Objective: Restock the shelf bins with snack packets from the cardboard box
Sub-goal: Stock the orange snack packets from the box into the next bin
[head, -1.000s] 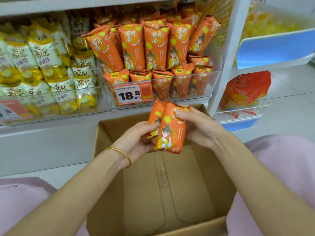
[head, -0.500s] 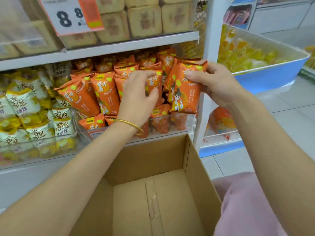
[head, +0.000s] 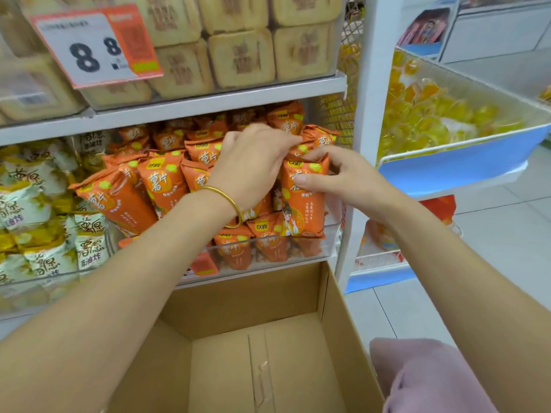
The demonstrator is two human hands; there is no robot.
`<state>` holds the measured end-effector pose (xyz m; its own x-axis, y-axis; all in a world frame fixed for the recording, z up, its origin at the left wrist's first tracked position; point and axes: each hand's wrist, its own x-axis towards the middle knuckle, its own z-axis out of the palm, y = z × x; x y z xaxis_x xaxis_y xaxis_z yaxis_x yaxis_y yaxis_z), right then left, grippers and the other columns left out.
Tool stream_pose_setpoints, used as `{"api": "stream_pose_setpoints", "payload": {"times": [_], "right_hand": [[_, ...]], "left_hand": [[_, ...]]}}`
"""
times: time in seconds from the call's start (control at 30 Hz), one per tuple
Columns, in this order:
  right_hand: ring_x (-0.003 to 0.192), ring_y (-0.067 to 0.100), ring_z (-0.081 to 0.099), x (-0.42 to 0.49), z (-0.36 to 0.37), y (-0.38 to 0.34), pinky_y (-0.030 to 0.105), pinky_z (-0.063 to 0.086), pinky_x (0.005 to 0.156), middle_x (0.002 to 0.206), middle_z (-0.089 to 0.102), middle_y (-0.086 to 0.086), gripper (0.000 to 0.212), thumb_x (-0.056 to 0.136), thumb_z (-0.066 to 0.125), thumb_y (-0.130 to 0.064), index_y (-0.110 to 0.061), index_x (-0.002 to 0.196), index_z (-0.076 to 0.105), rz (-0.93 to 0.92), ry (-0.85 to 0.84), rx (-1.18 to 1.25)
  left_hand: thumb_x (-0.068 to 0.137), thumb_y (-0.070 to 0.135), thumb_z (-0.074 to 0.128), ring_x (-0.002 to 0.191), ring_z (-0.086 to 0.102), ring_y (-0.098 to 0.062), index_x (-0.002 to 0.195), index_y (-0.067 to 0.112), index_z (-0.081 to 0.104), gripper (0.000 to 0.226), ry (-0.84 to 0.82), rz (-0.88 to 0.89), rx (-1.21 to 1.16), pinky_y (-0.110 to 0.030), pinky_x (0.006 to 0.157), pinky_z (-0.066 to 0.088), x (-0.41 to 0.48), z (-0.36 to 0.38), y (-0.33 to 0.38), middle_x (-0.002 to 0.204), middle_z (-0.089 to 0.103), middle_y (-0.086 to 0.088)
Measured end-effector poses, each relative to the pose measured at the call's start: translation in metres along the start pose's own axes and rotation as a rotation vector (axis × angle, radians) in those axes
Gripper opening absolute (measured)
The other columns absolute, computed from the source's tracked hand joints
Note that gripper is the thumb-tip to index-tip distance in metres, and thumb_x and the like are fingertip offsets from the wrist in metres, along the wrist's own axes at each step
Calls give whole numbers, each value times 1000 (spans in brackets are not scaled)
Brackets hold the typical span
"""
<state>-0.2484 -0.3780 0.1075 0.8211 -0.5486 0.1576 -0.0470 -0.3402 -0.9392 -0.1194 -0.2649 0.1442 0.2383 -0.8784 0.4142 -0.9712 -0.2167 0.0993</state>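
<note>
Head view: right hand (head: 343,180) holds packet (head: 302,204) upright.

A price tag (head: 89,46) hangs before tan square cakes (head: 241,55); yellow sweets (head: 432,114) lie right, above tiled floor (head: 492,234).

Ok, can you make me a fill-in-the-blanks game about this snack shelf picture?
1. The right hand holds an ___ packet at the clear bin.
2. The gold bracelet is on the ___ wrist.
3. The big price tag on the upper shelf reads ___.
4. The neighbouring packets further left are white and ___.

Missing words: orange; left; 8.8; yellow.
</note>
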Motion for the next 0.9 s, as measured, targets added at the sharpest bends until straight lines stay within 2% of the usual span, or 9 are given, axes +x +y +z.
{"api": "stream_pose_setpoints", "payload": {"times": [0.1, 0.2, 0.27, 0.37, 0.47, 0.6, 0.77, 0.9], "right_hand": [[94, -1, 59, -7, -12, -1, 11, 50, 78, 110, 57, -9, 27, 71, 79, -28, -27, 94, 63, -29, 45, -39], [67, -4, 59, -13, -32, -3, 14, 47, 61, 89, 61, -6, 27, 69, 78, -24, -29, 91, 62, -24, 162, 69], [60, 0, 57, -11, -41, -3, 20, 48, 56, 79, 60, -6, 25, 74, 76, -16, -28, 91, 61, -24, 207, 92], [73, 6, 61, -4, -39, -6, 25, 55, 63, 85, 61, -6, 27, 76, 75, -10, -28, 90, 61, -35, 209, 76], [76, 8, 60, 4, -35, -11, 25, 56, 67, 87, 61, -4, 29, 75, 77, -9, -27, 90, 61, -74, 194, 26], [79, 10, 59, 14, -34, -13, 29, 56, 71, 86, 59, -6, 27, 77, 78, -13, -23, 95, 60, -83, 207, -94], [75, 5, 53, 20, -32, -10, 17, 47, 69, 85, 55, -11, 29, 78, 77, -15, -16, 102, 61, -138, 224, -268], [87, 12, 52, 23, -30, -2, 24, 43, 75, 100, 58, -1, 35, 78, 78, -19, -14, 109, 63, -144, 205, -460]], "left_hand": [[100, 19, 35, 126, 42, -20, 132, 29, 52, 38, -75, -10, 19, -39, 97, 26, 2, 0, 0, 134, 53, 7], [97, 31, 42, 122, 45, -20, 129, 27, 51, 34, -68, 2, 37, -40, 99, 28, 1, 3, -1, 129, 54, 5], [89, 46, 53, 116, 48, -23, 125, 23, 48, 43, -92, -4, 104, -41, 96, 30, 4, 6, 2, 122, 55, 3], [78, 53, 65, 107, 49, -27, 121, 17, 41, 61, -132, -20, 235, -42, 92, 31, 10, 9, 10, 109, 57, -1], [78, 45, 70, 108, 47, -26, 124, 15, 40, 62, -111, -20, 241, -41, 94, 29, 11, 8, 7, 106, 56, -2], [80, 40, 70, 114, 44, -25, 128, 16, 41, 61, -106, -26, 218, -40, 97, 27, 10, 3, -1, 115, 55, -2], [81, 37, 69, 118, 41, -24, 133, 17, 38, 63, -123, -12, 193, -40, 101, 26, 9, -3, -6, 119, 53, -2], [81, 35, 69, 119, 39, -23, 134, 20, 37, 64, -146, 23, 166, -39, 102, 25, 7, -5, -10, 124, 51, 0]]}}
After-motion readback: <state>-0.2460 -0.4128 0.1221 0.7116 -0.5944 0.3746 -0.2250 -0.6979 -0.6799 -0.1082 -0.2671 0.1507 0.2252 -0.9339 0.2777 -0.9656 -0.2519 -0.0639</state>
